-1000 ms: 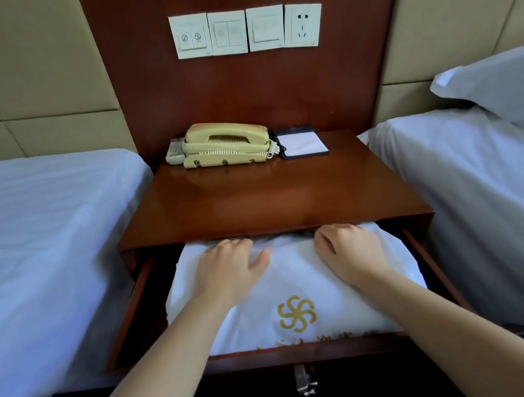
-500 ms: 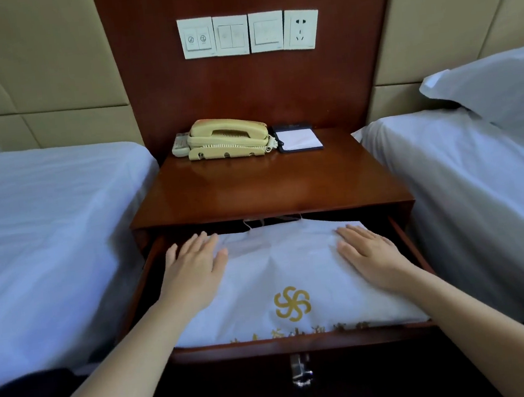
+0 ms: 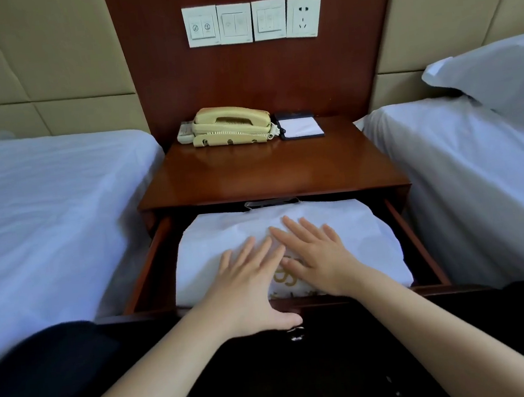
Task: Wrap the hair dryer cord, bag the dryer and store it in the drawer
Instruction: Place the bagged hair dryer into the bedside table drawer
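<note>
A white cloth bag (image 3: 355,233) with a gold emblem lies flat in the pulled-out drawer (image 3: 419,246) of the wooden nightstand. The hair dryer and its cord are hidden inside the bag. My left hand (image 3: 247,287) lies flat on the bag near the drawer's front, fingers straight and spread. My right hand (image 3: 314,251) lies flat beside it over the emblem, fingers straight. Both hands sit close together at the bag's middle. A small metal handle (image 3: 295,332) shows on the drawer front below my left thumb.
A beige telephone (image 3: 230,125) and a notepad (image 3: 300,128) stand at the back of the nightstand top (image 3: 267,172). White-sheeted beds flank the nightstand, left (image 3: 44,201) and right (image 3: 477,169). Wall switches and a socket (image 3: 304,17) are above.
Both hands have slid from the bag's outer sides inward to its middle, staying flat. The view has pulled back a little from the drawer.
</note>
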The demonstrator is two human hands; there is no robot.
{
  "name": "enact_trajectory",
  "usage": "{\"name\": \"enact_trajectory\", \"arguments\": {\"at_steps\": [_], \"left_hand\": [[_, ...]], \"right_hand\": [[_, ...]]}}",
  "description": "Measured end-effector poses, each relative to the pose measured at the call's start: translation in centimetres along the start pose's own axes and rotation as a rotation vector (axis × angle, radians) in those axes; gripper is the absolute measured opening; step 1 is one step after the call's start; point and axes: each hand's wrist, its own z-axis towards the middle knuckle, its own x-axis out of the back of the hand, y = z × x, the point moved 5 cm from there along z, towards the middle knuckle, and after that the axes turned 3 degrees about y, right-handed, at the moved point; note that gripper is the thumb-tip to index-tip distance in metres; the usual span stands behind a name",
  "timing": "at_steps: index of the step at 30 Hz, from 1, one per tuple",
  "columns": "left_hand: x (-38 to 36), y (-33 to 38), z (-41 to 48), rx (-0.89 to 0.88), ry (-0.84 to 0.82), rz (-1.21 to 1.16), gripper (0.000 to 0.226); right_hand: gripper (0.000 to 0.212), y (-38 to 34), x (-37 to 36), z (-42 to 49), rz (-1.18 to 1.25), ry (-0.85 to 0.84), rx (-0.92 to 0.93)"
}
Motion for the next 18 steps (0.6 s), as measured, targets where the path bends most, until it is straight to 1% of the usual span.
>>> {"name": "enact_trajectory", "arguments": {"at_steps": [3, 6, 11, 18], "left_hand": [[0.4, -1.0, 1.4, 0.076, 0.014, -0.003, 0.12], [0.8, -2.1, 3.6, 0.125, -0.01, 0.013, 0.123], [1.4, -3.5, 6.9, 0.153, 0.009, 0.002, 0.122], [1.2, -4.0, 8.0, 0.129, 0.078, -0.019, 0.118]], "right_hand": [[0.065, 0.6, 0.1, 2.1, -0.071, 0.002, -0.017], [0.056, 1.0, 0.7, 4.0, -0.112, 0.001, -0.01], [0.049, 1.2, 1.5, 6.1, -0.207, 0.081, 0.022], [0.049, 1.2, 1.4, 7.0, -0.264, 0.106, 0.053]]}}
